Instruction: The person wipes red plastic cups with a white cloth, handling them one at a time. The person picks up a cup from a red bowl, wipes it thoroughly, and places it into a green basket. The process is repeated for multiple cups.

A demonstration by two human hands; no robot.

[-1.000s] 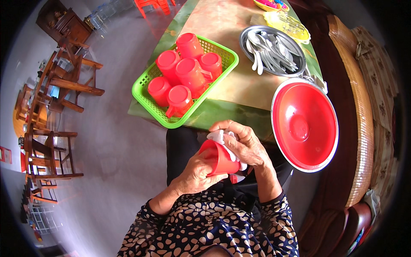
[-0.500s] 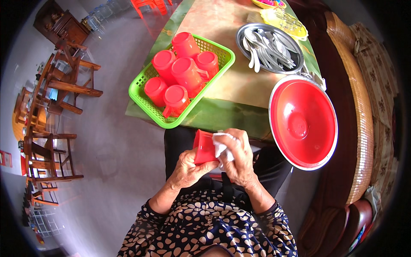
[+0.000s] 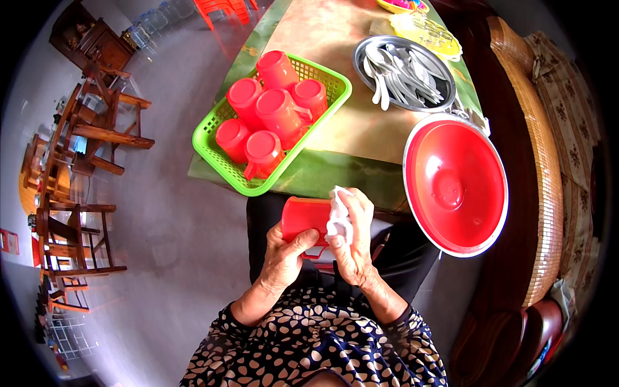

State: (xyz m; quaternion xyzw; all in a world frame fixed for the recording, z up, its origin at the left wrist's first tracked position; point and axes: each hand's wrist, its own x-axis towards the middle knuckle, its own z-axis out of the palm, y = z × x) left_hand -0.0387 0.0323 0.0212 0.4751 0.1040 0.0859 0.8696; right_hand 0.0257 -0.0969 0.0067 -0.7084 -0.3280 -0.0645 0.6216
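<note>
Over my lap, my left hand (image 3: pixel 284 257) is wrapped round a red plastic mug (image 3: pixel 304 216) lying on its side, its handle pointing down toward me. My right hand (image 3: pixel 356 237) grips a crumpled white cloth (image 3: pixel 338 216) and presses it against the mug's right end. Just beyond, on the table's near left corner, a green plastic basket (image 3: pixel 254 188) holds several red mugs (image 3: pixel 278 109) turned upside down. Whether that right end is the rim or the base is hidden by the cloth.
A red basin (image 3: pixel 449 187) with a pale rim overhangs the near right of the marbled green table (image 3: pixel 361 169). Behind it sits a metal bowl (image 3: pixel 358 64) of spoons, then a yellow tray (image 3: pixel 445 48). Wooden chairs (image 3: pixel 113 132) stand left; a woven-backed bench (image 3: pixel 545 193) lies right.
The mug has turned in my left hand, so more of its side and its handle now show. My right hand with the cloth has shifted and its fingers stand straighter.
</note>
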